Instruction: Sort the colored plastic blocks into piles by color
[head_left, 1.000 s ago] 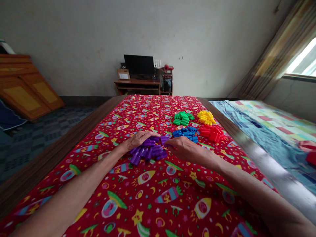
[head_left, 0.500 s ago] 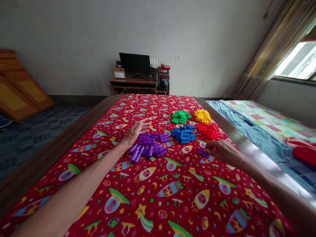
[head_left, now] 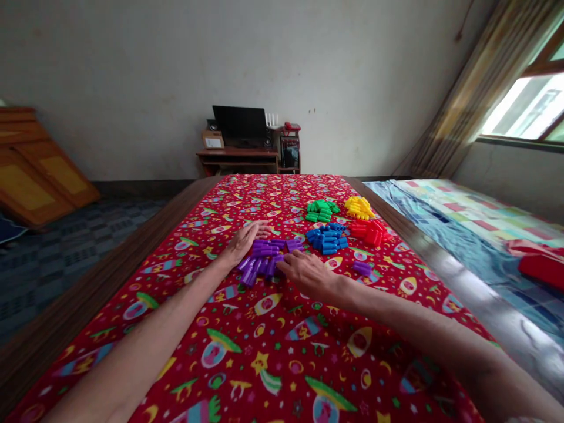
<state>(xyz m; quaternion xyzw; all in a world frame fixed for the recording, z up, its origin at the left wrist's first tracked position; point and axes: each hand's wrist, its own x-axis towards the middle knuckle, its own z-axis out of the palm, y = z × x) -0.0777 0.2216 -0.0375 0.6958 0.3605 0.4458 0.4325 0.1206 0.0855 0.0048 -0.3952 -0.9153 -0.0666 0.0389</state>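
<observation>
Small ribbed purple cylinder-shaped plastic pieces [head_left: 265, 249] lie in a loose pile on the red patterned cloth [head_left: 282, 352]. My left hand [head_left: 249, 239] rests along the pile's left and far edge, fingers stretched out and holding nothing. At the pile's right side, my right hand [head_left: 308, 271] has its fingers bent down and closed on a purple piece, which they mostly hide. A single purple plastic piece [head_left: 362, 268] lies apart to the right. Beyond my right hand are blue pieces [head_left: 328, 239], with red pieces [head_left: 371, 231] beside them.
Green pieces [head_left: 321, 210] and yellow pieces [head_left: 359, 207] lie in heaps farther back. The table's dark wooden edge [head_left: 396, 226] runs along the right, with a bed [head_left: 467, 223] past it. A desk with a monitor [head_left: 240, 126] stands against the far wall.
My right hand has moved left from the lone purple piece to the purple pile, leaving that piece on the cloth. My left hand stays by the pile. The view has tilted slightly upward.
</observation>
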